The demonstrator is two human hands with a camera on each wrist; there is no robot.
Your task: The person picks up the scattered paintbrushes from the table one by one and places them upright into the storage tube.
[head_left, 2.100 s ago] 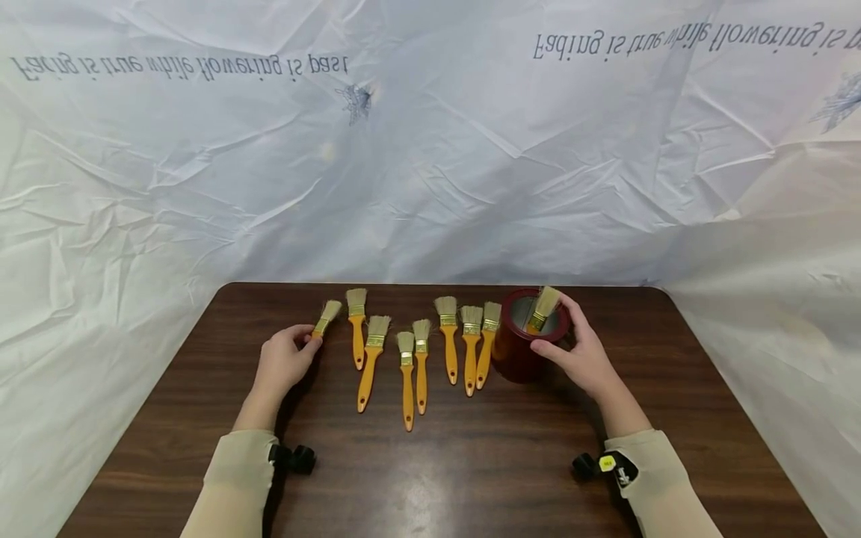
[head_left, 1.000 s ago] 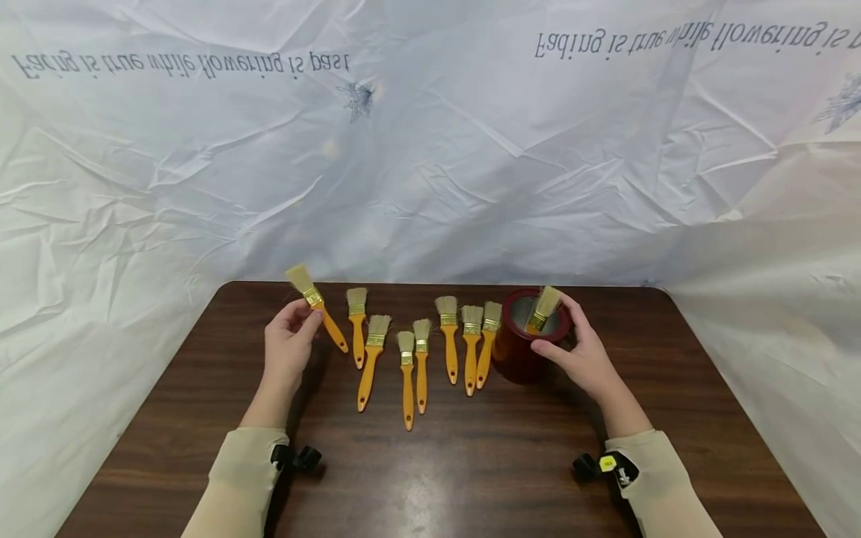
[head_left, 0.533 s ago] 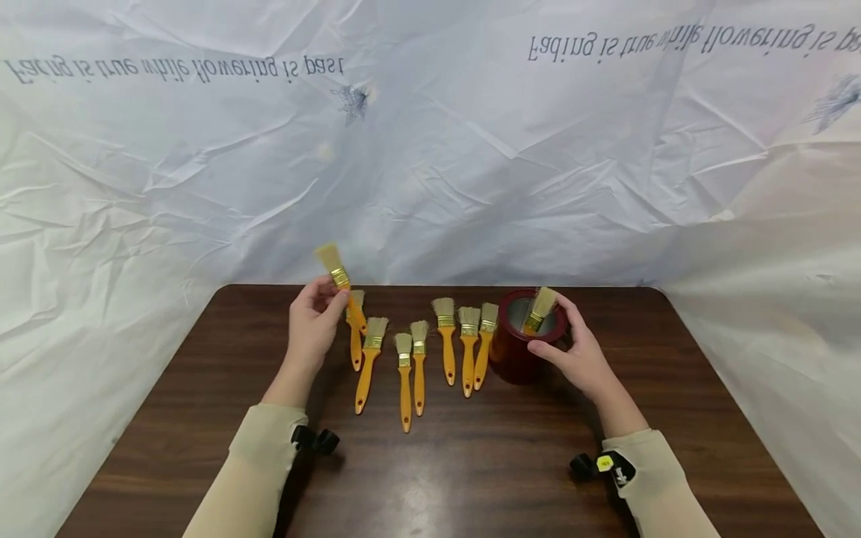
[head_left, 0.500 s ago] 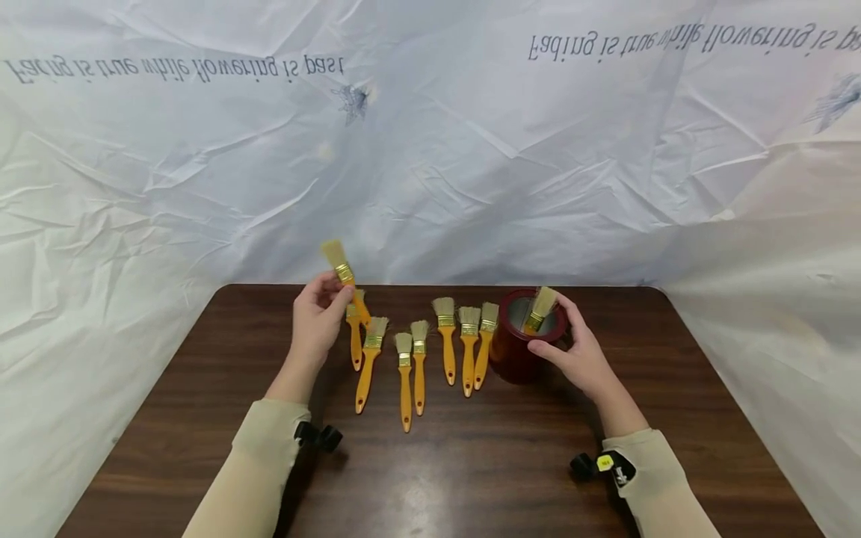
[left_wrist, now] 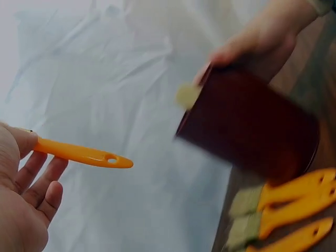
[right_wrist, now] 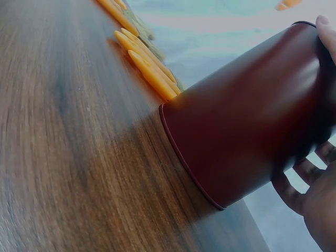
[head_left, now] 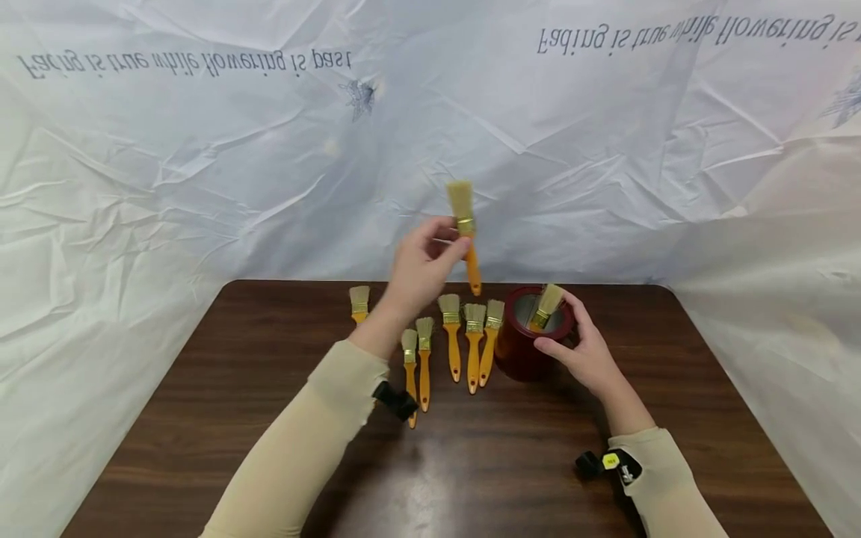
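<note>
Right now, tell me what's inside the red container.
One brush sits tilted inside the red container, bristles sticking out. The container itself hides the lower handle and the bottom.

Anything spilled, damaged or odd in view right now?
No spill or damage shows. The one oddity is the lettering on the white backdrop, which appears flipped upside down. The brush in the dark red container merely leans.

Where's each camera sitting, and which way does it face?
Head: worn there, looks forward-down at the brown wood-grained table; left hand, right hand, beige sleeves show.
Left wrist: worn there, faces the orange-handled paintbrush; shows both hands.
Right wrist: worn there, faces the dark-red cylindrical container; right hand shows.
Both wrist views share the container and right hand.
</note>
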